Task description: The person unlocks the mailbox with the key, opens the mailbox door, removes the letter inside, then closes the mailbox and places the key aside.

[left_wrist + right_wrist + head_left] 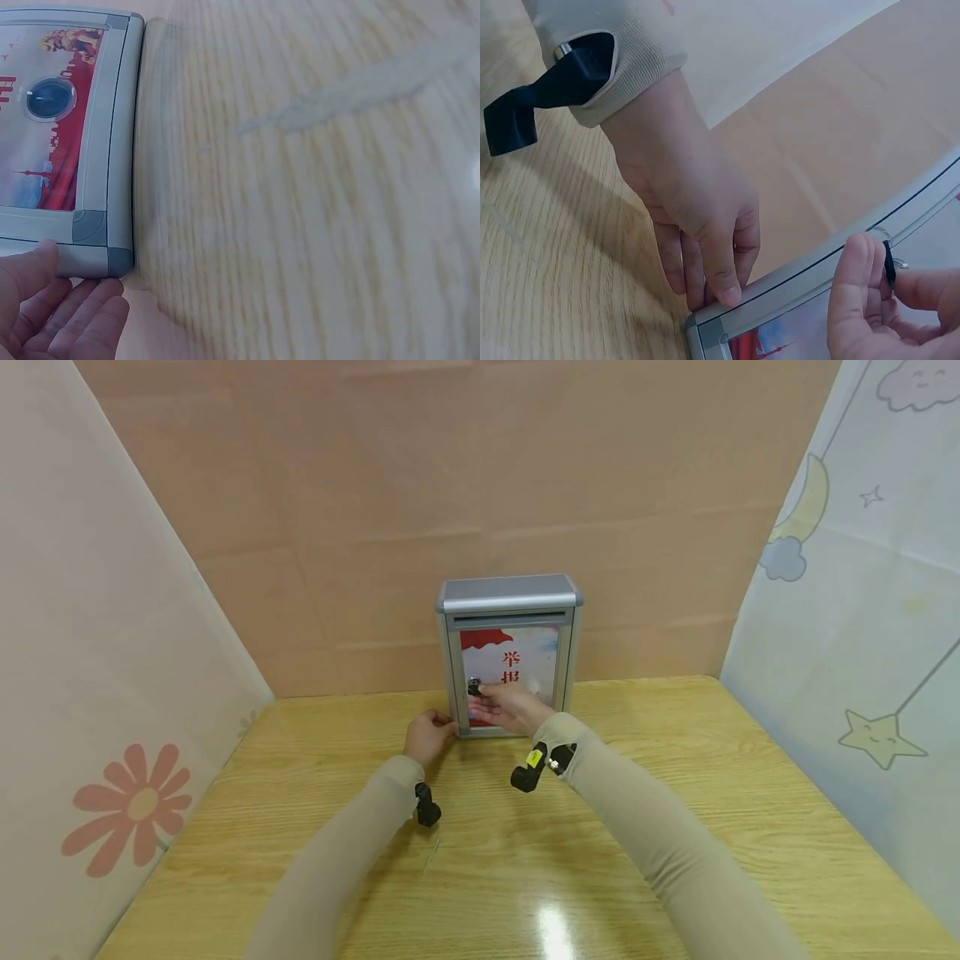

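Observation:
A silver-grey metal letter box stands upright on the wooden table, with a slot under its lid and a printed red-and-white front. At its lower left edge my left hand grips the frame. The left wrist view shows that thumb on the front and the fingers along the side. Before the door's left side, my right hand pinches a black-headed key between thumb and fingers, at the lock. How far the key sits in the lock is hidden. A round dark window shows low on the door.
The wooden table reaches the peach backdrop close behind the box. Printed white curtains hang at the left and right. Black wrist mounts stick out from both sleeves.

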Tool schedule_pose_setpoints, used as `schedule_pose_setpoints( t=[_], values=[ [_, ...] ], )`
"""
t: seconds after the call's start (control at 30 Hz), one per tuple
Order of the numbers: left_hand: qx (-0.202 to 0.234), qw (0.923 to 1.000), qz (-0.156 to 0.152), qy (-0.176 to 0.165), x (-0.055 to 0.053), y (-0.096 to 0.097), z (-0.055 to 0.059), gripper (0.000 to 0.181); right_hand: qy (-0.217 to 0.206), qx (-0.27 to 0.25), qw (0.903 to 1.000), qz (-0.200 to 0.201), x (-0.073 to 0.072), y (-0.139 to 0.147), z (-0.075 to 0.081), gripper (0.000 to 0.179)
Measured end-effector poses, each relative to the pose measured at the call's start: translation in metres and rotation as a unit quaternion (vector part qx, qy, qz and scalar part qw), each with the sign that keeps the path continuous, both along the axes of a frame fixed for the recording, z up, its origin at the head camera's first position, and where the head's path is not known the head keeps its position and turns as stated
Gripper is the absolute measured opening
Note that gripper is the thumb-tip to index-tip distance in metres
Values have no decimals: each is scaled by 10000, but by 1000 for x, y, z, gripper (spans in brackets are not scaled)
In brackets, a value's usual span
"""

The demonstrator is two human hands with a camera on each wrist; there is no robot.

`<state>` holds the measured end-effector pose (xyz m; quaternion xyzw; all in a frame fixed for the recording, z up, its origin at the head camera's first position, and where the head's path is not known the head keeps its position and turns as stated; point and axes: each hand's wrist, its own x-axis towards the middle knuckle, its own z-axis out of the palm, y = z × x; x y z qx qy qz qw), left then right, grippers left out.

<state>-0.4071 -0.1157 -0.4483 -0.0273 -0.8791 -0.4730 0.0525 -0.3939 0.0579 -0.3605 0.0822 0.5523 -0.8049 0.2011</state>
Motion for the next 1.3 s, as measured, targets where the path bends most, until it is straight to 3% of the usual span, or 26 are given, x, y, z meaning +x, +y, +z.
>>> schedule_pose_setpoints(
  t=[0.33, 0.63, 0.87, 1.0, 1.1, 1.3],
  values=[
    [-10, 10000, -32, 27, 1, 1, 0, 20, -518, -619, 9965, -202, -1, -3, -4, 12],
    [12, 10000, -84, -4, 1, 0, -1, 20, -757, -1224, 9895, 101, -3, -6, -9, 18],
    [-14, 9999, -99, 50, 0, 0, -3, 20, -705, -1459, 9866, 195, 0, -7, -11, 20],
    [-50, 9999, -107, 81, 0, 0, -4, 20, -479, -1005, 9929, 429, 1, -3, -11, 22],
    [-45, 9999, -91, 83, 0, 0, -4, 20, -79, -49, 9977, 677, 2, 1, -10, 31],
    [-36, 10000, 30, 46, 0, 0, -5, 19, 666, 1587, 9797, 1023, 1, 7, -2, 47]
  ],
)
